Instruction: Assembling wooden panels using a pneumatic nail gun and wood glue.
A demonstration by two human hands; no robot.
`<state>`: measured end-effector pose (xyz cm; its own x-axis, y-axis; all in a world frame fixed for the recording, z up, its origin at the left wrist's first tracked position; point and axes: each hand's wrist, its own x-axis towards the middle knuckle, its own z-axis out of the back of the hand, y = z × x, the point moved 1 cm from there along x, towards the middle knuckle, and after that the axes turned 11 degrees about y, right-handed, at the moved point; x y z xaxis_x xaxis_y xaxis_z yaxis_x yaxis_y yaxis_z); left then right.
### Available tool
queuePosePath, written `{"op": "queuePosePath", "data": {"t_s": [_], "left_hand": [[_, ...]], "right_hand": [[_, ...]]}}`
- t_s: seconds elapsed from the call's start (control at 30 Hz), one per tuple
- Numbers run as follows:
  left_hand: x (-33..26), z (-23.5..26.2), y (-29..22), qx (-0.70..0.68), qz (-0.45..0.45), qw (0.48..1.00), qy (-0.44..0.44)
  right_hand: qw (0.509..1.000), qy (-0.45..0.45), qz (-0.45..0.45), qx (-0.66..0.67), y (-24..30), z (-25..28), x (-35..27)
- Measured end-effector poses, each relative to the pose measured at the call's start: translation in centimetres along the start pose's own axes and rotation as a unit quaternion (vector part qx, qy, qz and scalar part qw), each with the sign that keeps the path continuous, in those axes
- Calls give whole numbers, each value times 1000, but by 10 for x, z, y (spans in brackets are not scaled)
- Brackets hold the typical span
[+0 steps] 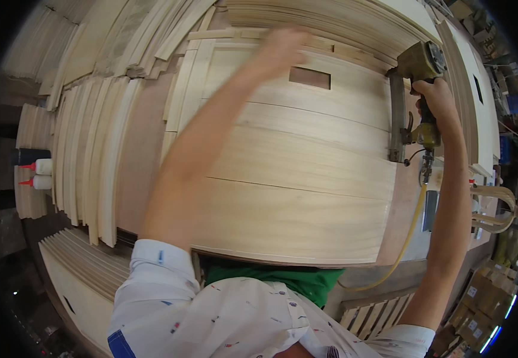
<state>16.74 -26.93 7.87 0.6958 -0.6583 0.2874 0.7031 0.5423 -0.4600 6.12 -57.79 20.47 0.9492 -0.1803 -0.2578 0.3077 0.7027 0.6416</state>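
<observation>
My right hand grips a pneumatic nail gun, a worn olive-coloured tool with a long magazine, at the right edge of a pale wooden panel. A yellow air hose runs from the gun's handle down toward my body. The panel lies flat, made of several boards, with a rectangular cutout near its far edge. My left hand is over the panel's far edge by a narrow wooden strip. Motion smears its fingers, so whether they hold anything does not show.
Stacked wooden strips lie to the left, with two white glue bottles beside them. More long boards are piled beyond the panel. A slatted wooden piece is at lower right, near cardboard boxes. Panels lean at the right.
</observation>
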Motion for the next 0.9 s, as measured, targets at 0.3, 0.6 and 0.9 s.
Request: {"op": "queuePosePath", "data": {"t_s": [0.3, 0.6, 0.9], "left_hand": [[-99, 106, 82, 62, 206, 977, 14], [-87, 111, 90, 73, 240, 967, 29], [-97, 107, 90, 60, 242, 968, -15]], "right_hand": [[1000, -3, 8, 6, 5, -5, 3], [1000, 10, -14, 15, 3, -3, 3], [985, 97, 144, -4, 106, -49, -30]]}}
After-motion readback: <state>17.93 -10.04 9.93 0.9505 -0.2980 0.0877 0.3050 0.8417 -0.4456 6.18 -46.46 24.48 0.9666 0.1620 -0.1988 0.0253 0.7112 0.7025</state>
